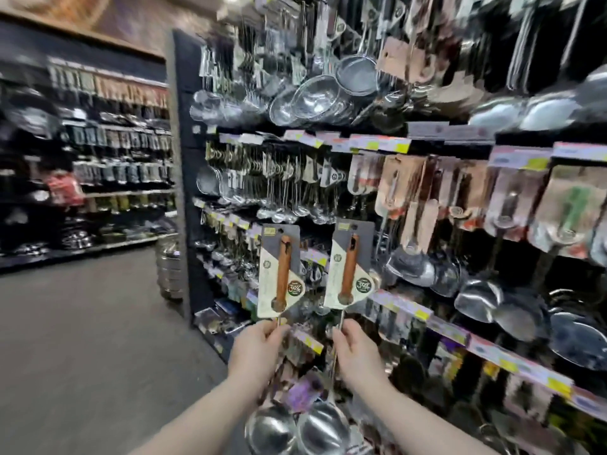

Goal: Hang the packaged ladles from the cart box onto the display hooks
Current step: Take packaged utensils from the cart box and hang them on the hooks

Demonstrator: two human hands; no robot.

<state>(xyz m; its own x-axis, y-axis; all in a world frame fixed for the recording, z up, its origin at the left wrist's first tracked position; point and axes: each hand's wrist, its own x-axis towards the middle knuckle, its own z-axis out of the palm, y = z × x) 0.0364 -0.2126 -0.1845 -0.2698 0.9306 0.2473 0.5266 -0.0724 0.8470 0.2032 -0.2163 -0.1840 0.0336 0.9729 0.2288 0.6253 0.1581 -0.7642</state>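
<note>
Two packaged ladles (279, 270), steel with brown wooden handles on grey-and-cream cards, stand upright before the display wall (295, 178); left hand (259, 343) and right hand (356, 344) each pinch one shaft (top holes stay free for hooks, I judge).

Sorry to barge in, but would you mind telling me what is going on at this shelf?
A person is stocking a kitchen-utensil display. The left hand grips one packaged ladle by its metal stem just below the card, and the right hand grips a second ladle the same way. Both are held upright, side by side, in front of the hanging utensils. Neither is on a hook yet, and the picture is too blurred to tell which hook is intended.
</note>
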